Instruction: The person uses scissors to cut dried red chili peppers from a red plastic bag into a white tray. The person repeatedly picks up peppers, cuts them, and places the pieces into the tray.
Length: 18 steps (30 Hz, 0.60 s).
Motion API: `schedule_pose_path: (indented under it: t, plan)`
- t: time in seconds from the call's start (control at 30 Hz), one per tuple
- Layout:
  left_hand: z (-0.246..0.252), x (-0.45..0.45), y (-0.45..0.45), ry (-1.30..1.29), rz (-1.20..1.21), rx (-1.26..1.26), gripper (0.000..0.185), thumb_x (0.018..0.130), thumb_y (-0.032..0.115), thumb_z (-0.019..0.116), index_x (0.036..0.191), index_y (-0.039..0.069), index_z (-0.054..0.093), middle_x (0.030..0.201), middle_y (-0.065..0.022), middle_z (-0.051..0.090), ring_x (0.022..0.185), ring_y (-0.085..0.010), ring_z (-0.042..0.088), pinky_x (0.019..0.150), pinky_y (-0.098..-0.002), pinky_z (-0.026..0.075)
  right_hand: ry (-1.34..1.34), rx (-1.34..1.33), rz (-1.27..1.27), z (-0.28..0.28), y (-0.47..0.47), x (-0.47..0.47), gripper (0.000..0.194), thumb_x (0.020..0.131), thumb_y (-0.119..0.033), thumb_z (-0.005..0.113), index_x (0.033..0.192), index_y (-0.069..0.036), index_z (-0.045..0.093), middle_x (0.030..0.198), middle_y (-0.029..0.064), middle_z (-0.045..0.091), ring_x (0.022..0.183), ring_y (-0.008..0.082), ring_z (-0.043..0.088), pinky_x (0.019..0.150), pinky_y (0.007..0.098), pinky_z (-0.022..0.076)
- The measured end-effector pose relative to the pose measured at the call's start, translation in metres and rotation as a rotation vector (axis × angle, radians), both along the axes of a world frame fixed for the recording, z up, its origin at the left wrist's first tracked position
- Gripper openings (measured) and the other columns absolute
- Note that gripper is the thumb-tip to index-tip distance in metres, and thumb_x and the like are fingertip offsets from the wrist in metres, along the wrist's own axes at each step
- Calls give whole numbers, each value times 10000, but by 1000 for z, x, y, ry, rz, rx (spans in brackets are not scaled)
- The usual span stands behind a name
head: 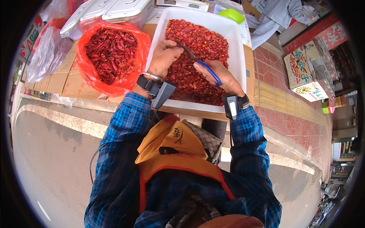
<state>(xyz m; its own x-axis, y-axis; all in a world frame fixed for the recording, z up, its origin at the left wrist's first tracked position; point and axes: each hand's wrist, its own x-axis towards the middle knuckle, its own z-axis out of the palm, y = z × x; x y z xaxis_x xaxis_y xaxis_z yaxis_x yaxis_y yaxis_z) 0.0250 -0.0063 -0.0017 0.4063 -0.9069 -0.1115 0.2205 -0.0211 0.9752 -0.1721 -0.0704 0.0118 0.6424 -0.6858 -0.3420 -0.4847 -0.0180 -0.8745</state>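
Note:
My right hand (221,75) grips a pair of scissors by the blue handles (209,71). Their dark metal blades (186,50) point up and left, reaching the fingertips of my left hand (164,58). The left fingers are bent and pinched together; whether a piece of chili sits between them is hidden. Both hands are over a white plastic tub (239,68) holding a thick layer of cut red chili pieces (199,37). Left of the tub, whole dried red chilies (111,54) fill a bag of red plastic (85,71) with its mouth spread wide.
Cardboard (65,77) covers the table under the bag and tub. Lidded plastic boxes (125,11) stand behind the bag. A green plastic dish (231,16) is by the tub's far right corner, and a scale (185,4) is behind. A person in grey clothes (273,21) is at upper right.

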Motion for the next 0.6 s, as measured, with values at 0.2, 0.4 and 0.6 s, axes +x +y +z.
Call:
schedule_pose_path:
  t: [0.2, 0.4, 0.6]
  plan:
    - [15, 5, 14, -25, 4, -209, 146, 865, 98, 632, 1001, 46, 622, 905, -49, 663, 789, -126, 621, 738, -245, 469, 22, -83, -60, -3, -6, -1, 513, 818, -529, 679, 709, -29, 641, 558, -14, 467, 523, 83, 421, 483, 268, 325]
    - [25, 68, 38, -73, 238, -292, 153, 863, 60, 595, 1006, 15, 627, 839, -42, 659, 700, -112, 601, 661, -217, 471, 54, -200, -35, -3, -6, -4, 431, 847, -480, 667, 795, -54, 631, 551, -56, 449, 447, 29, 388, 401, 206, 274]
    - [-40, 146, 60, -187, 362, -76, 151, 838, 12, 568, 962, -28, 643, 794, -50, 640, 654, -122, 586, 615, -238, 485, -2, -69, -17, 1, 0, 2, 284, 894, -375, 643, 855, -94, 625, 557, -106, 412, 431, -3, 339, 388, 189, 229]
